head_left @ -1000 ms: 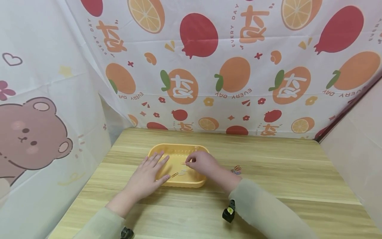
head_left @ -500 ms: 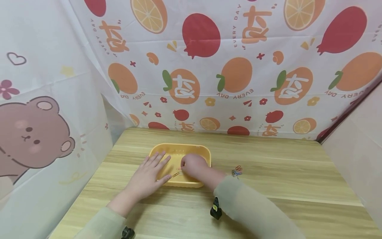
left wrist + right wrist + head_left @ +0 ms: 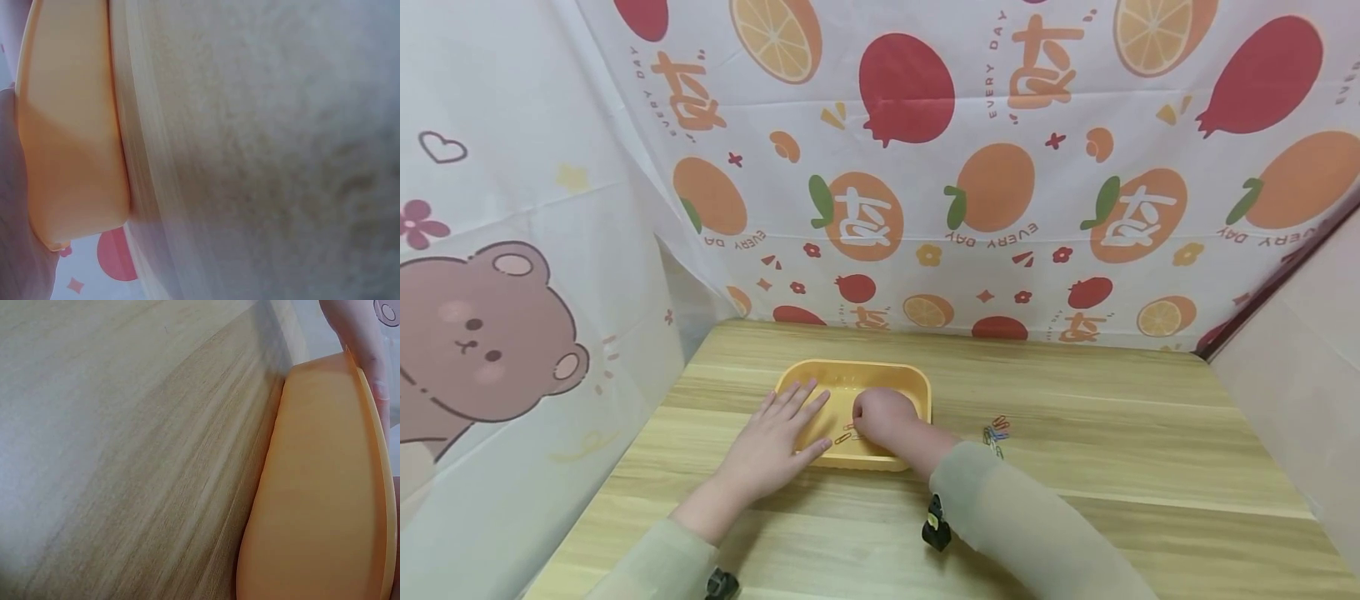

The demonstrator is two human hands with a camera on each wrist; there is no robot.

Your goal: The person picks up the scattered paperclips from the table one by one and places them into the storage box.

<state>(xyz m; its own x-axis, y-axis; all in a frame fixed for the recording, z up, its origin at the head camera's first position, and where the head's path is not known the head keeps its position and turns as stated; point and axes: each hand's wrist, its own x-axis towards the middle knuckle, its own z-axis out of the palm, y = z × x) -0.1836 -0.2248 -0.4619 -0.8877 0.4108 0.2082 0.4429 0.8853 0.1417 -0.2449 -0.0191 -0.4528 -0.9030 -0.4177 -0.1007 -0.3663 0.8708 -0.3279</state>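
Observation:
A yellow plastic tray [image 3: 865, 364] lies on the wooden table in the head view. Over its left rim my left hand [image 3: 763, 454] rests with the fingers straight and spread, the thumb along the near rim. My right hand [image 3: 887, 417] is down inside the tray, its fingers curled and fingertips turned out of sight. From under them pokes a small red paper clip [image 3: 848, 427], pinched at the fingertips. Close by on the tray floor are a gold paper clip [image 3: 842, 439] and a silver one partly hidden by the hand. Both wrist views show the tray's outer wall [image 3: 72, 144].
Right of the tray, a small loose pile of coloured paper clips [image 3: 997, 433] lies on the wooden table [image 3: 1112, 433]. A fruit-print cloth [image 3: 992, 275] hangs behind the table, and a bear-print cloth [image 3: 617, 275] hangs at the left.
My right hand has come down and nearer within the tray, bringing the red paper clip toward the gold one. The left hand stays in place. The view has shifted slightly.

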